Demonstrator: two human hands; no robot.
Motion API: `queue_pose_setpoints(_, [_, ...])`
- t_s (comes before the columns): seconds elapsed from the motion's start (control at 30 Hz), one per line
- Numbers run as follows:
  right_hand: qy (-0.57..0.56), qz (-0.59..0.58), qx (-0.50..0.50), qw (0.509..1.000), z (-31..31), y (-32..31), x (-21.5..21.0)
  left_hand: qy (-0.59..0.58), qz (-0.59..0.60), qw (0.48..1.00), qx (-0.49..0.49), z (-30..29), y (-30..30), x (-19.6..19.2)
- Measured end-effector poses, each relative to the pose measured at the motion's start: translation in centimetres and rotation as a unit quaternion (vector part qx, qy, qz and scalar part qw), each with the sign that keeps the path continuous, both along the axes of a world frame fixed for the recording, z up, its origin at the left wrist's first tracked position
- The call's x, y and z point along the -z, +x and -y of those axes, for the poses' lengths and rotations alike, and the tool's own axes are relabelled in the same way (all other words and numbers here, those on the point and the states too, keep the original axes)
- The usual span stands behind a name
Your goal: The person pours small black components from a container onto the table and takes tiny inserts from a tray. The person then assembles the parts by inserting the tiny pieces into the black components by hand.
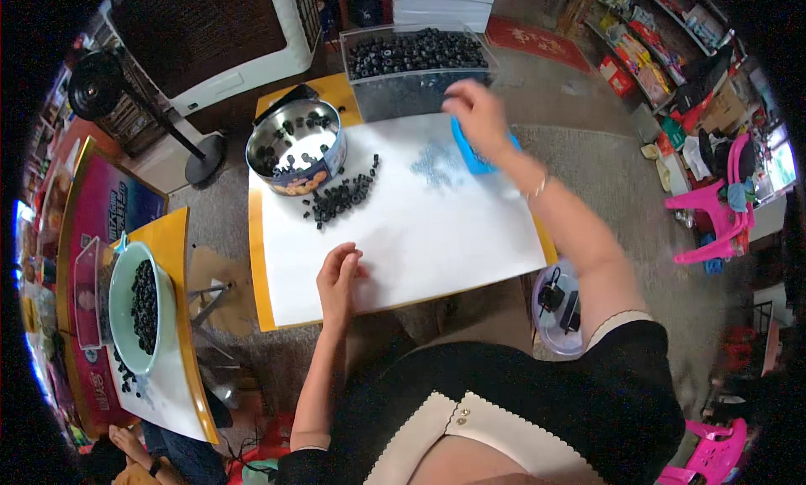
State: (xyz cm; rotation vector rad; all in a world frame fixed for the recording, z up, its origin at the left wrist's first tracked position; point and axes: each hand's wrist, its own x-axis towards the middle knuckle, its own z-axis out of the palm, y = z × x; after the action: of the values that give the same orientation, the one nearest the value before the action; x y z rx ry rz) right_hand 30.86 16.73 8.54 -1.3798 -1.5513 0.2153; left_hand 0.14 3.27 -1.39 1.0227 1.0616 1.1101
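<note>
My right hand (478, 120) is over a blue tray (475, 154) at the far right of the white-covered table, its fingers bent inward and partly hidden. Near the table's front edge my left hand (338, 282) hovers with curled fingers close to the thumb; what they hold, if anything, does not show. Small bluish, see-through pieces (438, 164) lie spread beside the tray. Left of them is a loose pile of small black cylindrical parts (342, 198). Behind this pile stands a round metal tin (295, 181) with more black parts on its bottom.
A clear bin (395, 94) heaped with black parts stands beyond the table's far edge. On a side table at left is a pale green basin (120, 317) of black parts, with another person's hand (126, 441) nearby. A tub (550, 338) with chargers sits below right.
</note>
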Motion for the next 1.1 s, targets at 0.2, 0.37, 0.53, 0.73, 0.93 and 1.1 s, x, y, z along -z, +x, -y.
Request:
queue_pose_setpoints(0.2, [-0.026, 0.202, 0.185, 0.962, -15.1, 8.4, -2.9, 0.024, -0.034, 0.999, -0.02, 0.4, 0.2, -0.2])
queue_pose_setpoints(0.37, [0.07, 0.206, 0.09, 0.972, -16.8, 7.6, -2.8, 0.01, -0.045, 0.998, -0.03, -0.5, 0.6, -0.3])
queue_pose_setpoints(0.53, [-0.003, 0.138, -0.186, 0.973, -4.3, -6.7, 1.2, 0.018, 0.009, 1.0, -0.014, -0.4, 0.0, 0.4])
queue_pose_setpoints(0.73, [-0.092, 0.179, -0.255, 0.946, 0.7, -12.0, 7.9, 0.03, -0.007, 1.0, -0.006, -0.2, 0.2, 0.0])
queue_pose_setpoints(0.93, [-0.007, 0.224, -0.202, 0.953, 1.8, -13.3, 9.5, 0.022, 0.002, 1.0, -0.008, 0.0, 0.1, 0.1])
queue_pose_setpoints(1.1, [0.023, 0.205, -0.193, 0.959, 2.6, -13.0, 10.3, 0.022, -0.008, 1.0, -0.016, -0.1, 0.1, -0.1])
